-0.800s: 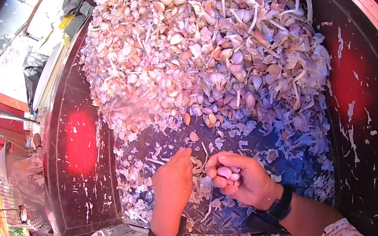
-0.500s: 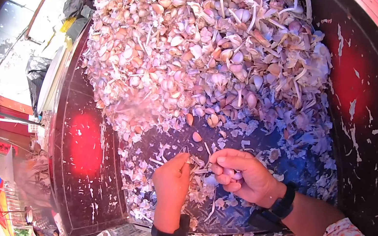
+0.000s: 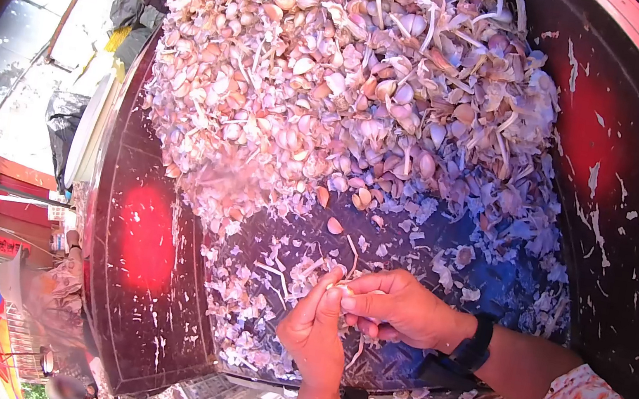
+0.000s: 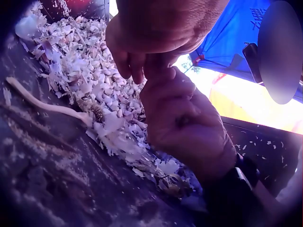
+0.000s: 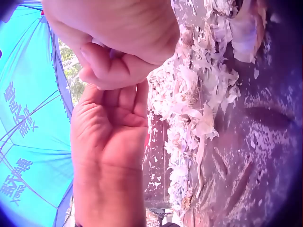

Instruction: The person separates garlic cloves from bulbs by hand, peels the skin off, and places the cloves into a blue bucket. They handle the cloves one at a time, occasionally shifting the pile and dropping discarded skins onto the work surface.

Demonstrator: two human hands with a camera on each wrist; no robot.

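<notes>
In the head view my left hand (image 3: 315, 334) and right hand (image 3: 417, 311) meet over the near part of the tray. Their thumbs and fingertips pinch a small pale garlic clove (image 3: 343, 283), mostly covered by the fingers. My right hand's other fingers curl around more garlic cloves (image 3: 373, 327), of which little shows. Beyond the hands rises a big heap of loose garlic cloves (image 3: 293, 103) mixed with papery skins and dry stalks. In the right wrist view, the right hand's fingers overlap the left fingertips and hide the pinch.
Dark walls (image 3: 628, 206) of the scuffed tray (image 3: 280, 235) stand on both sides. Scraps of skin (image 3: 235, 311) litter its near floor. A dry stalk (image 4: 47, 106) lies close by in the left wrist view. A blue canopy (image 5: 33, 118) spreads behind.
My left hand has moved right and the right hand slightly left, so their fingertips now meet. The cloves in the right palm, plain to see earlier, are now mostly covered.
</notes>
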